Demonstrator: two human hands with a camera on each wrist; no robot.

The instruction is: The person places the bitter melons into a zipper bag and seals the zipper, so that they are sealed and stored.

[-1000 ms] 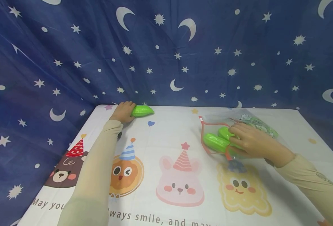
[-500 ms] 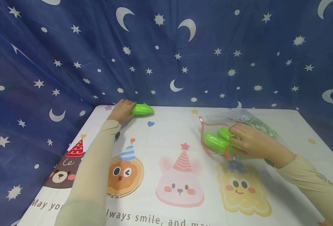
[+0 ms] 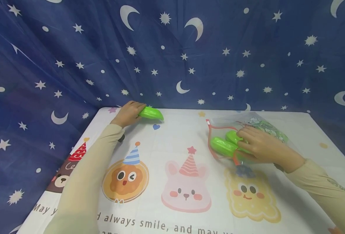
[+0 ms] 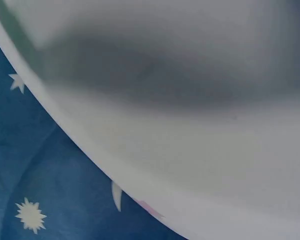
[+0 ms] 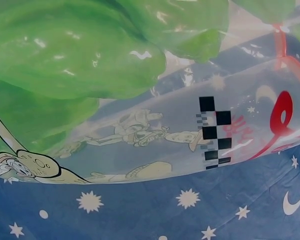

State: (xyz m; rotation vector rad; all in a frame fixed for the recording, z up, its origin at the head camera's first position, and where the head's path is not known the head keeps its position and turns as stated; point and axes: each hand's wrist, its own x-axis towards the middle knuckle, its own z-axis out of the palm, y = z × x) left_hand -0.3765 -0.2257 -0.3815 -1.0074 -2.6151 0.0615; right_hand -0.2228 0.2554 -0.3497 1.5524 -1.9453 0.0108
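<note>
At the table's back left, my left hand (image 3: pixel 129 113) grips one end of a bright green, ridged, elongated toy vegetable (image 3: pixel 151 113). Its tapered end points right and it looks slightly raised over the cloth. My right hand (image 3: pixel 255 144) pinches the rim of a clear zipper bag (image 3: pixel 218 131) with a red-edged mouth facing left. Inside lie several similar green toy vegetables (image 3: pixel 223 147), partly hidden by that hand. The right wrist view shows green toy vegetables (image 5: pixel 75 50) through printed clear plastic (image 5: pixel 155 135). The left wrist view is blurred and shows no fingers.
A white tablecloth (image 3: pixel 178 136) printed with cartoon figures and lettering covers the table. Behind and to the left hangs a dark blue curtain (image 3: pixel 149 42) with stars and moons, meeting the table's back edge.
My left hand has shifted slightly right and upward with the green toy vegetable, whose tip now tilts lower at the right. My right hand and the bag stay in place.
</note>
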